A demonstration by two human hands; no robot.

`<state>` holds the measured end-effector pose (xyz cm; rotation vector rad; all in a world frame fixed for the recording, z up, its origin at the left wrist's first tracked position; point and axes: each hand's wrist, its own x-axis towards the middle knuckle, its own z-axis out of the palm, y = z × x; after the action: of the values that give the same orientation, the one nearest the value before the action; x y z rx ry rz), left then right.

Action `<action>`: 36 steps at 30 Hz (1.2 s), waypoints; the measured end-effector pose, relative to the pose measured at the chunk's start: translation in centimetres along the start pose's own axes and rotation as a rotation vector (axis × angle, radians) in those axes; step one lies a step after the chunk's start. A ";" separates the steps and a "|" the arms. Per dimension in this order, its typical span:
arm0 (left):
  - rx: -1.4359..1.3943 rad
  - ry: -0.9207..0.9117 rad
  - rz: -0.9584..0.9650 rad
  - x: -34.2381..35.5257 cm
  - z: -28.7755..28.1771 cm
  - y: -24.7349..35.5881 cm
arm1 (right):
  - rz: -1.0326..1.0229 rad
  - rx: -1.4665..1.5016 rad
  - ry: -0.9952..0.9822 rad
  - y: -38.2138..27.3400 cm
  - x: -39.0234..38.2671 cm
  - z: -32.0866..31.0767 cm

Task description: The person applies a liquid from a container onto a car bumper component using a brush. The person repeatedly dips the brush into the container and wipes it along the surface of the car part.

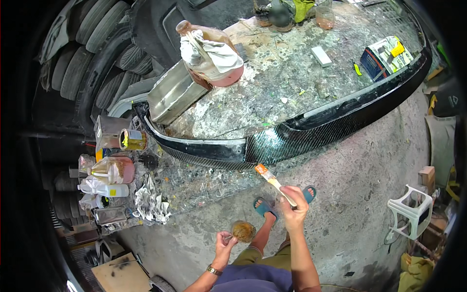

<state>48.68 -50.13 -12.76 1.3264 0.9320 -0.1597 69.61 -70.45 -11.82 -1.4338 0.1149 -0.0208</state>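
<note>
My right hand (295, 208) is closed round the pale handle of a paintbrush (270, 180). Its orange-marked bristle end points up and left, at or just in front of the lower edge of a long, curved, glossy black carbon-fibre car part (311, 141); whether it touches I cannot tell. In my left hand (225, 245), held low near my body, is a small cup (243, 231) with brownish liquid, gripped at its left side. The curved part runs along the near edge of the workbench, from the left round to the far right.
On the stained workbench (272, 63) stand a large jug with a white rag (216, 53), a metal box (177, 92), a white block (321, 56) and a carton (387, 58). Bottles and a can (133, 139) crowd the left. A white stool (410, 210) is at right; tyres (97, 29) are stacked left.
</note>
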 end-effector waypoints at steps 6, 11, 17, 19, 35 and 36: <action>-0.003 -0.014 -0.014 0.1 -0.1 -0.3 | -0.006 0.006 -0.038 -1.3 -0.2 0.0; -0.017 -0.011 -0.018 0.0 0.1 0.1 | -0.048 -0.051 -0.001 -0.3 0.1 -1.0; 0.003 -0.009 -0.028 0.1 0.0 -0.2 | -0.060 -0.038 -0.012 -0.9 0.0 -1.0; 0.009 -0.016 -0.026 0.3 0.2 -0.1 | -0.040 -0.059 -0.022 -0.5 0.0 -1.0; 0.174 -0.056 -0.008 0.3 -0.8 0.1 | 0.204 0.502 0.238 3.8 -2.9 -0.1; 0.142 -0.044 -0.020 0.5 -1.0 0.0 | 0.199 0.496 0.224 4.1 -2.8 -0.1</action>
<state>48.46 -49.06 -13.02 1.4387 0.9101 -0.2743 66.56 -69.77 -15.66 -0.9159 0.4082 -0.0436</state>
